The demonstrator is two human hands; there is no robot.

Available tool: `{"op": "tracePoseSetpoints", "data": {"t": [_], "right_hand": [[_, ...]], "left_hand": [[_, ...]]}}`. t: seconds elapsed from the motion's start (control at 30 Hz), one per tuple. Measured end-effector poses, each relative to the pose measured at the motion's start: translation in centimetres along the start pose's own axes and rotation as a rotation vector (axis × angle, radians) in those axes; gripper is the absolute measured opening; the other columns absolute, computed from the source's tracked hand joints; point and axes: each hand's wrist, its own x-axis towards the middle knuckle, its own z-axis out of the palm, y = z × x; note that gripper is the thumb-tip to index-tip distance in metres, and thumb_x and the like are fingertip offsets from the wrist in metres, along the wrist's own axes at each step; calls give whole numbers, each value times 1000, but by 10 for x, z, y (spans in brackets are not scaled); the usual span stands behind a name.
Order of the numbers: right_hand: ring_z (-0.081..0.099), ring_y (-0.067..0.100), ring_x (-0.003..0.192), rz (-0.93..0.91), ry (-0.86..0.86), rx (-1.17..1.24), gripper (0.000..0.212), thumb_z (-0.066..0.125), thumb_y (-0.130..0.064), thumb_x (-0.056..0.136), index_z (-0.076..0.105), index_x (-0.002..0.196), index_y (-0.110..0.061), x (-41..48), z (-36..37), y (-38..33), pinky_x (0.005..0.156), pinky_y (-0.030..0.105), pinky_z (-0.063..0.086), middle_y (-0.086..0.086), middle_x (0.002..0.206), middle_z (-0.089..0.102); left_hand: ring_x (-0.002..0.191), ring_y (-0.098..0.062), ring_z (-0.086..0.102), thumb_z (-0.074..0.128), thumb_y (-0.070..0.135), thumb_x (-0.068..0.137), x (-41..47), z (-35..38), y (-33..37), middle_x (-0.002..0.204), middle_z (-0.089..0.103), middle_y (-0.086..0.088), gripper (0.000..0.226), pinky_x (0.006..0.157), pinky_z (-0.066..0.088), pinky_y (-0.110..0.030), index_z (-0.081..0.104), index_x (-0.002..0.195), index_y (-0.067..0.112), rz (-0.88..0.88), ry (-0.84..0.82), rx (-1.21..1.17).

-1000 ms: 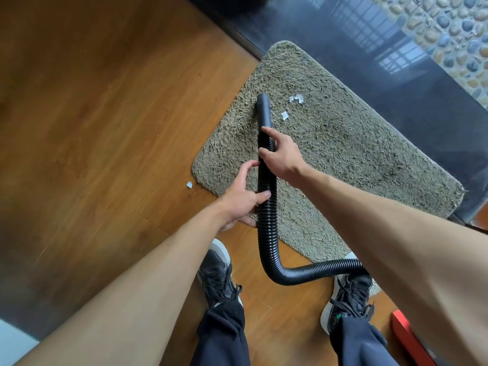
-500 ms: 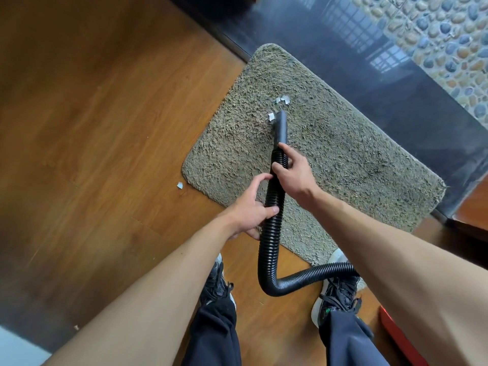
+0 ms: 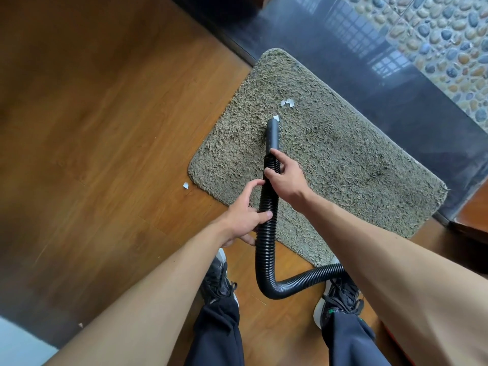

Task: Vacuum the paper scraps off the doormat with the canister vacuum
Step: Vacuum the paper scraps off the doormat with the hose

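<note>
A shaggy beige doormat [image 3: 343,165] lies on the wooden floor. The black ribbed vacuum hose [image 3: 266,233] runs up from between my feet, and its smooth nozzle [image 3: 272,133] rests on the mat. One white paper scrap [image 3: 276,117] sits right at the nozzle tip. A pair of scraps [image 3: 287,103] lies a little beyond it. My right hand [image 3: 284,178] grips the hose just behind the nozzle. My left hand [image 3: 244,215] holds the hose lower down, thumb and fingers around it. The canister is out of view.
Another scrap [image 3: 186,185] lies on the wood floor just off the mat's left corner. A dark glossy threshold [image 3: 383,83] and pebble tiles [image 3: 435,35] border the mat's far side. My two shoes [image 3: 340,294] stand at the mat's near edge. A red object peeks in at bottom right.
The nozzle has swung right and pulled back toward me, from left of the scraps to just below the nearest one. Both hands kept their hold on the hose.
</note>
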Motion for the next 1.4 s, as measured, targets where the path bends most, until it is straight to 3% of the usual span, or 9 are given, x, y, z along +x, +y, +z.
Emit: {"op": "tracePoseSetpoints", "data": {"t": [0.2, 0.4, 0.6, 0.87, 1.1, 1.4], "right_hand": [[69, 25, 97, -31, 30, 11, 64, 57, -24, 85, 40, 147, -26, 7, -7, 1, 88, 47, 58, 10, 119, 65], [69, 25, 97, -52, 34, 6, 62, 56, -18, 90, 39, 148, -25, 20, -23, 4, 88, 46, 58, 13, 120, 64], [69, 27, 98, -17, 49, 28, 68, 55, -30, 80, 41, 146, -30, 21, -31, 14, 88, 48, 58, 12, 117, 65], [67, 30, 102, -13, 78, 32, 76, 53, -41, 70, 43, 144, -32, 30, -45, 21, 91, 49, 56, 13, 119, 65], [67, 27, 100, -58, 36, -31, 64, 56, -26, 84, 42, 146, -31, 38, -45, 5, 91, 48, 56, 12, 120, 63], [66, 25, 103, -88, 20, -69, 63, 56, -25, 86, 41, 147, -29, 40, -43, 6, 91, 48, 56, 10, 127, 59]], "left_hand": [[97, -28, 72, 58, 9, 98, 7, 7, 6, 108, 72, -13, 68, 70, 61, -49, 26, 140, 51, 22, 20, 10], [84, -20, 71, 57, 8, 99, 20, 16, 17, 106, 72, -13, 67, 57, 59, -39, 25, 142, 48, 51, 40, 22], [81, -17, 70, 57, 8, 98, 24, 27, 22, 102, 72, -9, 67, 54, 58, -36, 26, 142, 50, 47, 44, 57], [94, -31, 72, 58, 8, 97, 34, 40, 31, 102, 71, -17, 67, 71, 58, -61, 28, 138, 53, 68, 43, 80], [84, -22, 71, 57, 8, 98, 35, 32, 35, 98, 71, -12, 67, 65, 61, -47, 26, 141, 49, 73, 73, 39], [87, -24, 72, 59, 8, 97, 38, 32, 31, 99, 73, -11, 69, 76, 58, -61, 27, 140, 51, 70, 84, 41]]}}
